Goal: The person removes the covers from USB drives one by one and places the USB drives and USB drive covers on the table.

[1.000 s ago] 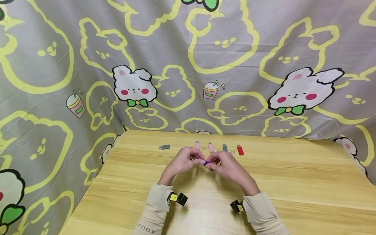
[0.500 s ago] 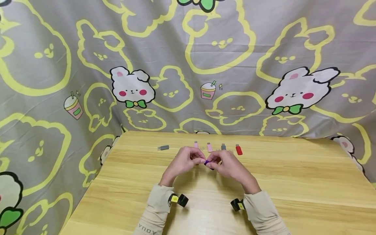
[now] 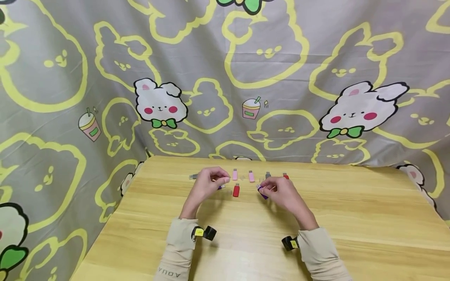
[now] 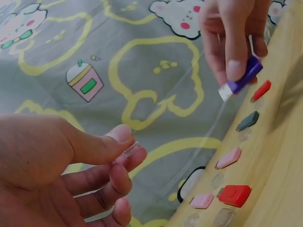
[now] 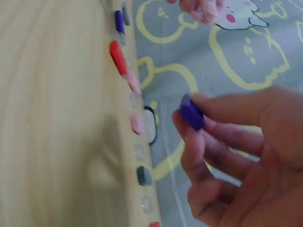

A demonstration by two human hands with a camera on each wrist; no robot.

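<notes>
The purple USB stick is pinched between thumb and fingers of the right hand, its plug bare and pointing toward the left hand, which nips a small clear cap between thumb and forefinger, the other fingers loosely bent. With the two parts apart, the step in hand looks like uncapping, the cap already off; the next move would seem to call for laying stick and cap down without knocking the neighbours, and the cap, tiny and see-through, could easily slip. On the tabletop between the hands lies a red USB stick, with two pink sticks beyond it; a dark grey stick and another red stick lie just past the right hand, a second purple stick by the left fingers, and a grey stick on that hand's outer side. Loose clear caps lie among them. No brand can be read on any stick. The left sleeve carries lettering that appears to say "AQUA", upside down; the yellow label at that wrist is too small to read.
</notes>
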